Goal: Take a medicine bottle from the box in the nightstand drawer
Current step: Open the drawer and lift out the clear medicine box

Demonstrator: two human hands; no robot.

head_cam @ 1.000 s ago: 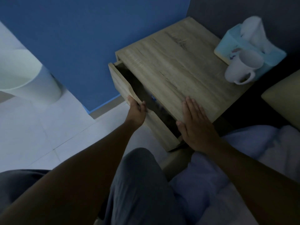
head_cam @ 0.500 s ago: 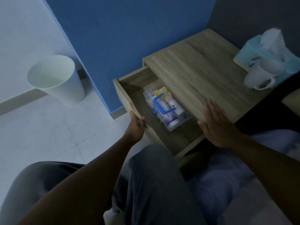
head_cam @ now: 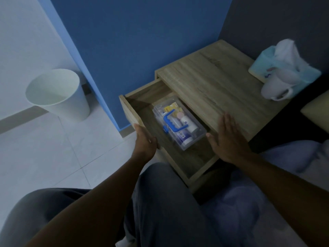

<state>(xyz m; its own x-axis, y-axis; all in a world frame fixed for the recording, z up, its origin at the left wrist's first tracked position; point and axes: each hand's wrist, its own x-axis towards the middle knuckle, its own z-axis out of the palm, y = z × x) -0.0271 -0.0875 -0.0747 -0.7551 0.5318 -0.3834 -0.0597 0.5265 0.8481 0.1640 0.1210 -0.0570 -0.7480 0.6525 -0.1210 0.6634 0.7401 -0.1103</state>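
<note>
The wooden nightstand has its drawer pulled far out. Inside lies a clear plastic box with a blue handle on its closed lid. Through the lid I see several medicine items, among them a white bottle. My left hand grips the top edge of the drawer front. My right hand lies flat, fingers spread, at the front edge of the nightstand top, just right of the box.
A blue tissue box and a white mug stand at the back right of the nightstand top. A white waste bin sits on the tiled floor to the left, beside the blue wall. My knees and bedding fill the foreground.
My left hand has pulled the drawer from barely open to far out, revealing the clear box. My right hand has stayed flat on the nightstand top.
</note>
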